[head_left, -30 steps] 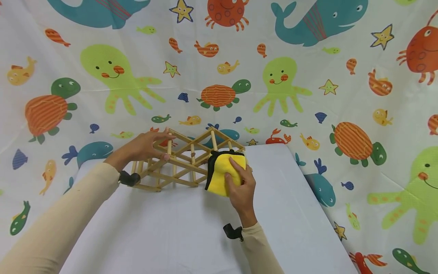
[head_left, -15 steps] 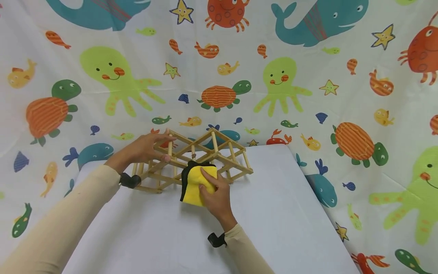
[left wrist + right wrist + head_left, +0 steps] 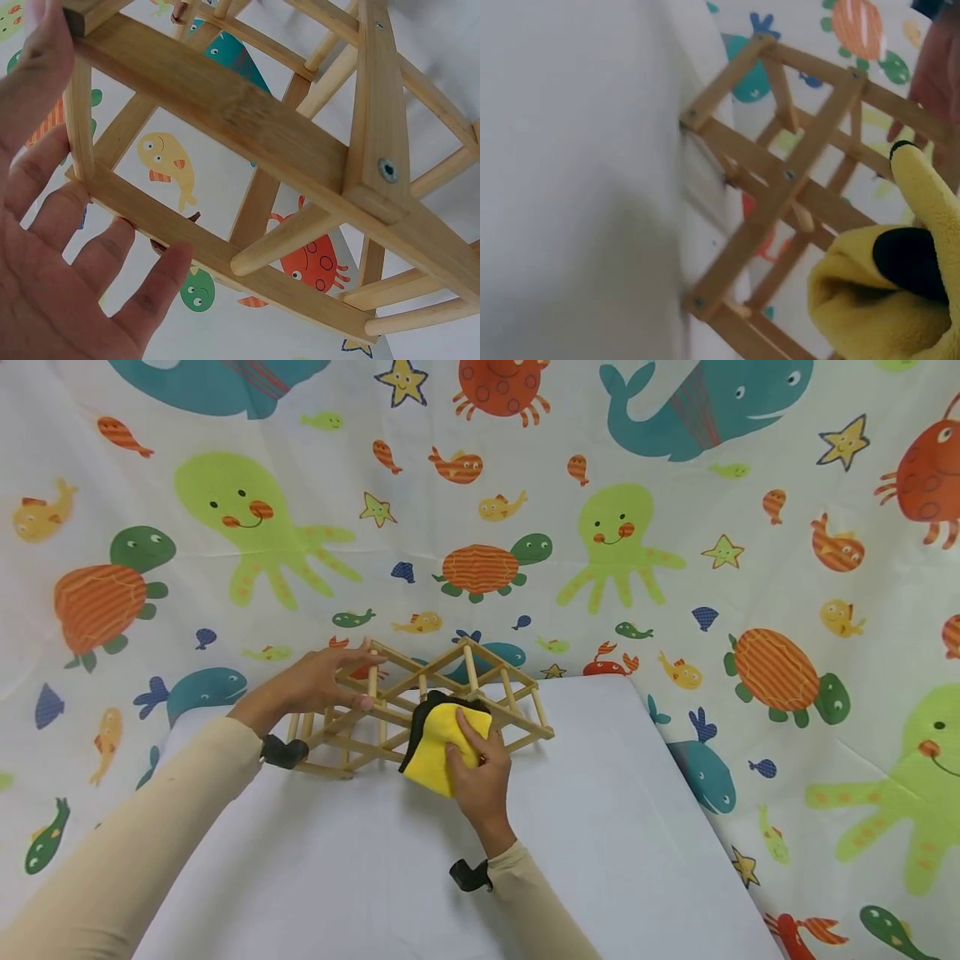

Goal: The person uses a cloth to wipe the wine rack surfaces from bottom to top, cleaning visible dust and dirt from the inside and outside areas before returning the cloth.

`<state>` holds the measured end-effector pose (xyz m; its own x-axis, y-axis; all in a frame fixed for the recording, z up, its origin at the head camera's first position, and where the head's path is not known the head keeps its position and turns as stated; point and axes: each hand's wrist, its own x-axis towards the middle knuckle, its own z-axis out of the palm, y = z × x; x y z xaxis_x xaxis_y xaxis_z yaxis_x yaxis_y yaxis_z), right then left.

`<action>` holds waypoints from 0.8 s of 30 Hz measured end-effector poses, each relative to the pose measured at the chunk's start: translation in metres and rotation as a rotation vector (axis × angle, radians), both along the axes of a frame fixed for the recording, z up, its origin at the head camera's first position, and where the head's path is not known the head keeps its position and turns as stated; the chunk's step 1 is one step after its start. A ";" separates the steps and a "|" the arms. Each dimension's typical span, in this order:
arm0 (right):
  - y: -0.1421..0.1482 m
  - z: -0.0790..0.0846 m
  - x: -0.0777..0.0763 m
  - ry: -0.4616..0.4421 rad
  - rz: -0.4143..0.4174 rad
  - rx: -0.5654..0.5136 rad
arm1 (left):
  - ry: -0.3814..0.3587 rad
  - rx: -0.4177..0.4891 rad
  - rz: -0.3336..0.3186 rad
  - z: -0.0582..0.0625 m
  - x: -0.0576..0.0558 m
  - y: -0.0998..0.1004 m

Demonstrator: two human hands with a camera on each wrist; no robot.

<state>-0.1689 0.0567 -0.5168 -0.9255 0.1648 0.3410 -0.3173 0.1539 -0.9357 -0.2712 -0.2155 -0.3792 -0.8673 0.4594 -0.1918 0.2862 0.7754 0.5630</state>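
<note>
A folding wooden rack [image 3: 471, 668] of crossed slats and round dowels stands across the back of the table. At its upper left part my left hand [image 3: 322, 681] holds the frame, with thumb and fingers on either side of a corner. The left wrist view shows that hand [image 3: 90, 255] along the slats [image 3: 225, 105]. My right hand [image 3: 483, 781] grips a yellow cloth [image 3: 435, 747] with a black border against the front slats near the rack's middle. In the right wrist view the bunched cloth [image 3: 877, 315] covers part of the rack [image 3: 789, 176] and hides most of my fingers.
A white cover [image 3: 600, 827] lies over the table. Close behind the rack hangs a white curtain [image 3: 525, 460] printed with sea animals. A black wrist camera [image 3: 283, 752] sits on the left wrist, and another black camera [image 3: 470, 875] on the right.
My right hand has carried the cloth leftward from the rack's right end, then slightly back right and up. The left hand and the rack have stayed in place.
</note>
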 end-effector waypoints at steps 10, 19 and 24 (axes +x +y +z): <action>-0.009 -0.008 0.025 -0.191 0.221 0.148 | 0.015 -0.021 -0.009 0.000 0.001 0.000; 0.005 -0.005 0.022 -0.031 0.091 0.083 | 0.004 -0.023 -0.001 0.001 -0.001 0.002; -0.001 -0.006 0.006 -0.001 0.025 0.024 | -0.007 -0.021 0.015 0.001 0.001 0.003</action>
<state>-0.1625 0.0557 -0.5227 -0.9295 0.1338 0.3436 -0.3204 0.1681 -0.9322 -0.2702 -0.2124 -0.3787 -0.8727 0.4421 -0.2074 0.2705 0.7912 0.5486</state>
